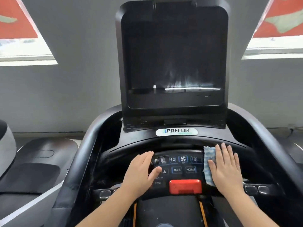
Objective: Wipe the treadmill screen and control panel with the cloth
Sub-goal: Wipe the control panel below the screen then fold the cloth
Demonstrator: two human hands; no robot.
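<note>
Blue-and-white patterned cloth lay on the right end of the black curved control panel of the treadmill, pinned flat under the right hand, whose fingers were straight and spread, pressing down on the fabric. Part of the cloth showed beyond the fingertips and along the thumb side. The left hand rested on the left end of the same panel with relaxed, extended fingers, thumb lying near the up-arrow key, holding nothing. Between the 2 hands sat lit keys reading 12, a fan symbol, 12, MODE and PROGRAM, with a STOP label lower down beside the glossy red rectangular stop button at the panel's near edge. Above the panel a silver oval PRECOR badge marked the console. The large dark rectangular screen rose upright behind it, unlit, with pale streaks across its lower part.
</note>
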